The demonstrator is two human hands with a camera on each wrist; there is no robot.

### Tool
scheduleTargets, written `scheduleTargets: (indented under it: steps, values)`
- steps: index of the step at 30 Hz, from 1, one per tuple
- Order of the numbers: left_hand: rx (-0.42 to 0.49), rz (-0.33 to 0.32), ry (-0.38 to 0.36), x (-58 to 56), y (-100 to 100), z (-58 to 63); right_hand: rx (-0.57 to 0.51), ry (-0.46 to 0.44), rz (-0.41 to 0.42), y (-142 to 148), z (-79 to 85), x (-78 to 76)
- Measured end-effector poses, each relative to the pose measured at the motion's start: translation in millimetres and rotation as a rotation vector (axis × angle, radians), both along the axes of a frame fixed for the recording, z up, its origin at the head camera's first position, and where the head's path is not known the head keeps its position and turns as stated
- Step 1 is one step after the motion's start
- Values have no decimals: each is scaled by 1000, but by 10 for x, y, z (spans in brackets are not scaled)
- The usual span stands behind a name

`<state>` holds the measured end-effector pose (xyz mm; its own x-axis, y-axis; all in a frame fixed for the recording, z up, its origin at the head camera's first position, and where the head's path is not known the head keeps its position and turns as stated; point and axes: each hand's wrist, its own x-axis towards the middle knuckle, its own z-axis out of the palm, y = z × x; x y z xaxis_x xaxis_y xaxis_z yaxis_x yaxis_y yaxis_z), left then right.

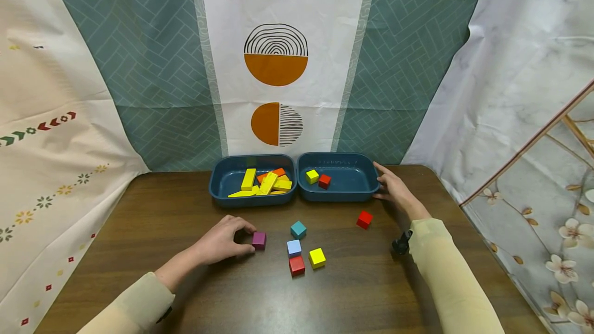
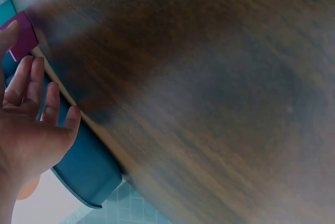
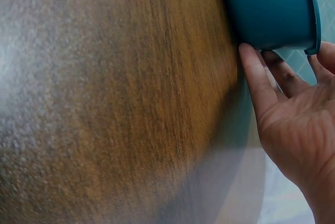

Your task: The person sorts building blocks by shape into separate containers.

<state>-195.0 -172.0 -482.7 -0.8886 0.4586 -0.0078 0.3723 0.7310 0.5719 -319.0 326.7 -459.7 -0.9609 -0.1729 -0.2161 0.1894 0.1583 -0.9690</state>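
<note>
My left hand [image 1: 223, 241] reaches in from the left with thumb and forefinger spread at the near-left side of a purple cube [image 1: 259, 240]. In the left wrist view the thumb tip overlaps the purple cube [image 2: 25, 41], while the other fingers are loosely bent. At the far right, my right hand [image 1: 396, 188] has its fingertips against the end wall of the right blue tray [image 1: 339, 196]. The right wrist view shows those fingers [image 3: 256, 72] fairly straight and spread along the tray's end [image 3: 277, 20]. That tray holds a yellow cube [image 1: 312, 176] and a red cube [image 1: 324, 181].
The left blue tray [image 1: 227, 202] holds several yellow and orange blocks [image 1: 268, 183]. On the wooden table [image 1: 343, 303] lie a teal cube [image 1: 298, 229], a light blue cube [image 1: 294, 248], a red cube [image 1: 297, 266], a yellow cube [image 1: 317, 258] and another red cube [image 1: 364, 219].
</note>
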Motion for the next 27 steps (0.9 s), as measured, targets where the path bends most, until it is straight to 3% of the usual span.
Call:
scheduleTargets:
  steps: [7, 17, 27]
  values:
    - [-9, -4, 33, 5, 18, -24, -3, -5, 10, -30, 101, 71]
    - [1, 29, -16, -4, 47, -14, -4, -2, 9, -27, 82, 68]
    - [12, 50, -46, -16, 54, -15, 24, 19, -9, 42, -130, -70]
